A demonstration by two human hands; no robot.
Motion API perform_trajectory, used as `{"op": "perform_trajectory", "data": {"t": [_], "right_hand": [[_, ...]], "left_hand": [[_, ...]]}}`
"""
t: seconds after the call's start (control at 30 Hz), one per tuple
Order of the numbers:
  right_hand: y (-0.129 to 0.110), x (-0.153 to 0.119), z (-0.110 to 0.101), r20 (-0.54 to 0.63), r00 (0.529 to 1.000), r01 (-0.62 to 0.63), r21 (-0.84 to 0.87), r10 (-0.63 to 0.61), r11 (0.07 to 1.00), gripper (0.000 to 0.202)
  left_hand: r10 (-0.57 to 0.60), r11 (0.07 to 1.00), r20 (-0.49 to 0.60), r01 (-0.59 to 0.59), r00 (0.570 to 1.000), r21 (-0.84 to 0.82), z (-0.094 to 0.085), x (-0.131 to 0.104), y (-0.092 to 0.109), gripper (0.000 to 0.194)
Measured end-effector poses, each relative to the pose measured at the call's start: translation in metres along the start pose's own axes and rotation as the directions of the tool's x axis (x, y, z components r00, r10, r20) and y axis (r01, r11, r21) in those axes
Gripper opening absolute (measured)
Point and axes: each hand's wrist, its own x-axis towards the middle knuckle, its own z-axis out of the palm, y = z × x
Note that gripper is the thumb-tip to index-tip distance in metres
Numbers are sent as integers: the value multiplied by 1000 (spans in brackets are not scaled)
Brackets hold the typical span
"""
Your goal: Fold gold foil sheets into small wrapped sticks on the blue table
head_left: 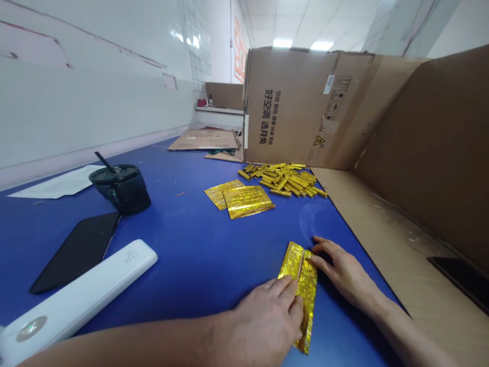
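Note:
A sheet of gold foil paper [307, 290] lies on the blue table, its two long sides folded in so they meet near a lengthwise seam. My left hand [263, 321] rests over its lower left part, fingers bent together and pressing it down. At the upper right corner, my right hand [340, 267] touches the paper with its thumb, while the other fingers are apart from the thumb near the tabletop. Farther off lie two flat gold foil sheets [248, 201], one overlapping the other. Behind them is a pile of rolled gold foil tubes [286, 178].
To the left are a dark lidded mug [130, 191] with a straw, a black phone [78, 250], a long white device [84, 293] and a white paper [57, 183]. Large cardboard [294, 107] stands behind the pile and along the right. Flat cardboard pieces [204, 140] lie at the back.

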Motion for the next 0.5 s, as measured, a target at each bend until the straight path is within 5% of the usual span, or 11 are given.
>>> {"op": "perform_trajectory", "data": {"t": [0.5], "right_hand": [[-4,11,8,-62,998,0,10,1,1000,12]], "left_hand": [[-27,999,12,28,1000,-33,-4,1,0,39]]}}
